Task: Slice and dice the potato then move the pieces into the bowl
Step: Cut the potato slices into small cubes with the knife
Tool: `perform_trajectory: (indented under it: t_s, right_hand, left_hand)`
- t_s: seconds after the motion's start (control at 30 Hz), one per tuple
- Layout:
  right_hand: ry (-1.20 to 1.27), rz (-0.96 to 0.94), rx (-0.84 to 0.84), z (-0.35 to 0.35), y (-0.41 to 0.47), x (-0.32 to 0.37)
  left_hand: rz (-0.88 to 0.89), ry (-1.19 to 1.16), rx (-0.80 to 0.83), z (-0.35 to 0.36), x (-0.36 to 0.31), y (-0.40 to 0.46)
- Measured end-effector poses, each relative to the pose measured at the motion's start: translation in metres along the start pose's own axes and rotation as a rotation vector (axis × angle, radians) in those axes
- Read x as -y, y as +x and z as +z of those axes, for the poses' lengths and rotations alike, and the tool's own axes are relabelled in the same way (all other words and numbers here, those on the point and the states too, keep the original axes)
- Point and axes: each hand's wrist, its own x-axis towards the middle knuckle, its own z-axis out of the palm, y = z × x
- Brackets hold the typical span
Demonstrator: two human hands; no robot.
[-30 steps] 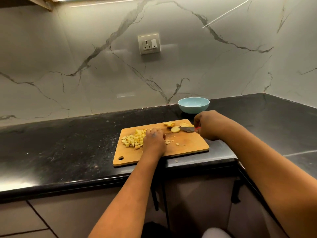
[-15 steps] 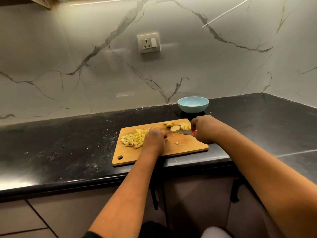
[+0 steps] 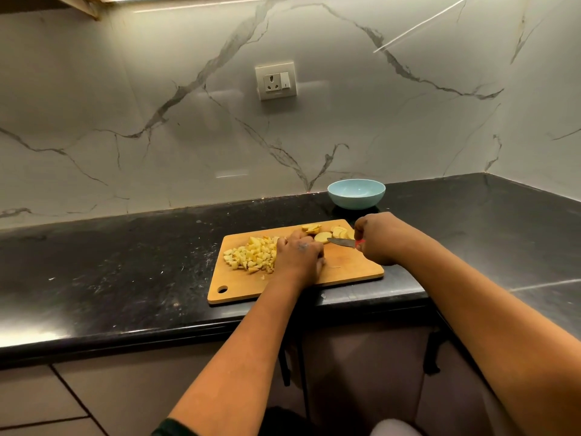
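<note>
A wooden cutting board (image 3: 345, 272) is set at the front edge of the dark worktop (image 3: 125, 262), with its hanging hole at the near left corner. A heap of diced potato (image 3: 250, 254) is gathered on the board's left half, probably to keep the cutting area free, while uncut slices (image 3: 323, 236) are kept along the board's far edge near its right corner. The left hand (image 3: 298, 258) is laid on the board just beside the dice, knuckles up and fingers curled under; whether anything is pinched beneath them cannot be told. A knife (image 3: 341, 242) with a red handle is gripped in the fist of the right hand (image 3: 377, 239), its blade pointed left toward the nearest slice, seemingly ready for the next cut. The pale blue bowl (image 3: 356, 199) is placed beyond the board's far right corner, near the wall, and is seen to hold no pieces yet.
</note>
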Motion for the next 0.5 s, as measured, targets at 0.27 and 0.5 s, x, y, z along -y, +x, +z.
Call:
perform_trajectory:
  t_s: [0.27,0.5]
  right_hand:
    - [0.007,0.003,-0.003,0.003,0.004,-0.004]
    - [0.012,0.021,-0.019,0.005,0.006,-0.009]
  left_hand:
    - [-0.312,-0.001,-0.090,-0.006,0.025,-0.001]
    - [-0.075,-0.110,0.026,-0.002,0.002,0.003]
